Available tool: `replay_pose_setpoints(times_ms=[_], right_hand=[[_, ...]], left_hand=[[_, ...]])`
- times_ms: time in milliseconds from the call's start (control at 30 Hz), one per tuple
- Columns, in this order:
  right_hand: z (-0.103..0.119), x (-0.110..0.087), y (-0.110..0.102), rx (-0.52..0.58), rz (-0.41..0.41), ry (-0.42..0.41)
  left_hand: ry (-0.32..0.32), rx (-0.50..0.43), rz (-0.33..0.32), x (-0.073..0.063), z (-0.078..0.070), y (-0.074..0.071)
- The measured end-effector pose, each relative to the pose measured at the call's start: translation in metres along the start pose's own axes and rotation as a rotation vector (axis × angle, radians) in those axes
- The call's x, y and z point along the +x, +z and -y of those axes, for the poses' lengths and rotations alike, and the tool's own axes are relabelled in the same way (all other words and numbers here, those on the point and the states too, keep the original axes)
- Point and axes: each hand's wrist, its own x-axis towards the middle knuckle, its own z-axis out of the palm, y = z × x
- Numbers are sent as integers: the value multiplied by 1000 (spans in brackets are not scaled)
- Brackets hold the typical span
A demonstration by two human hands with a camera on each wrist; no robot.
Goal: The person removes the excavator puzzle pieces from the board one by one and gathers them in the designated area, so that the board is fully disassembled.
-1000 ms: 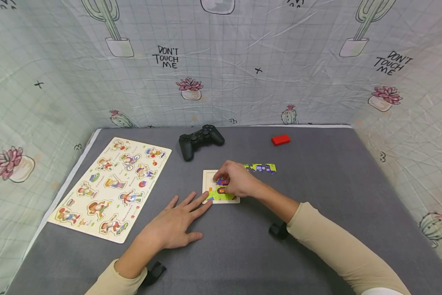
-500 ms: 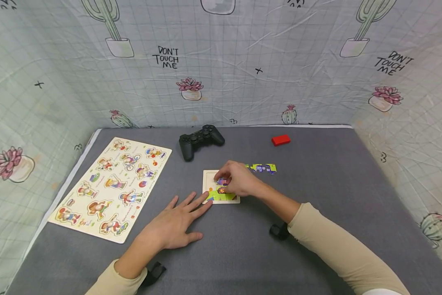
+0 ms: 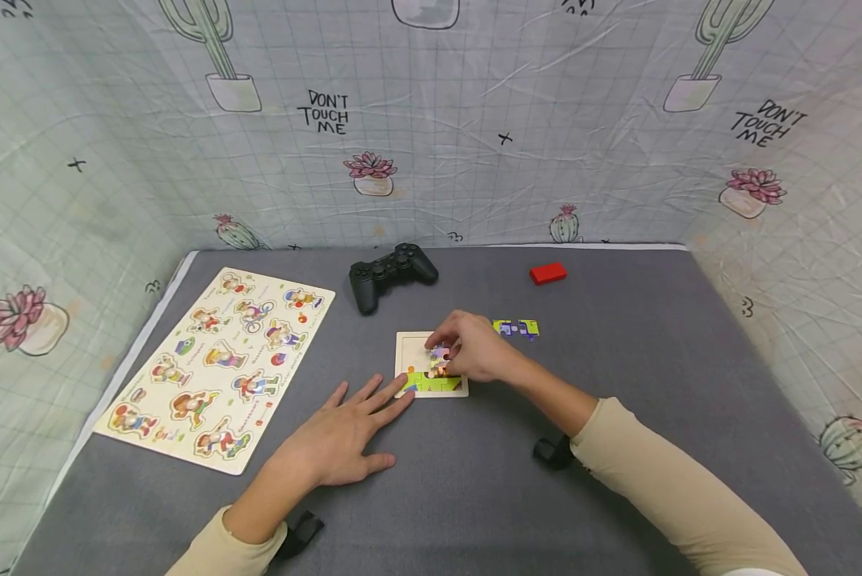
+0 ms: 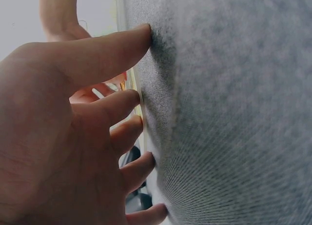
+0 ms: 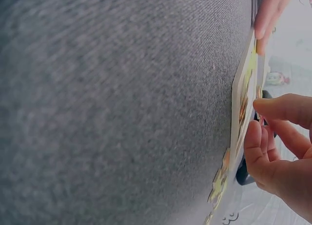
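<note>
A small jigsaw frame (image 3: 402, 352) lies mid-table, with a green strip of puzzle pieces (image 3: 431, 383) along its near side. My right hand (image 3: 477, 348) is over the frame's right part, thumb and fingers pinching a purple puzzle piece (image 3: 440, 354); the fingers partly cover it. In the right wrist view that piece shows only as a thin edge between thumb and fingers. My left hand (image 3: 345, 440) lies with fingers spread, its fingertips (image 3: 404, 386) at the frame's near left corner. More puzzle pieces (image 3: 516, 328) lie in a row on the cloth to the right.
Left of the frame lies a large wooden board (image 3: 215, 368) with pictures of figures. A black game controller (image 3: 393, 276) sits behind the frame, and a red block (image 3: 548, 274) farther back on the right. Printed fabric (image 3: 431, 144) walls the grey table (image 3: 618, 336).
The right hand has shifted slightly right over the frame, and the purple piece with it. More of the frame's inside shows on the left. The left hand stays where it was.
</note>
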Motion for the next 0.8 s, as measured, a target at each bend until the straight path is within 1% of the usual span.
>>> replay_pose_setpoints(times_ms=[567,700,800], right_hand=[[-10,-10,-9,7,-7,41],[-13,-14,-12,4,-17,46],[-16,-16,-13,-17,-33,44]], left_hand=[[-6,3,5,0,-1,0],[-5,3,6,0,-1,0],[-6,3,10,0,-1,-1]])
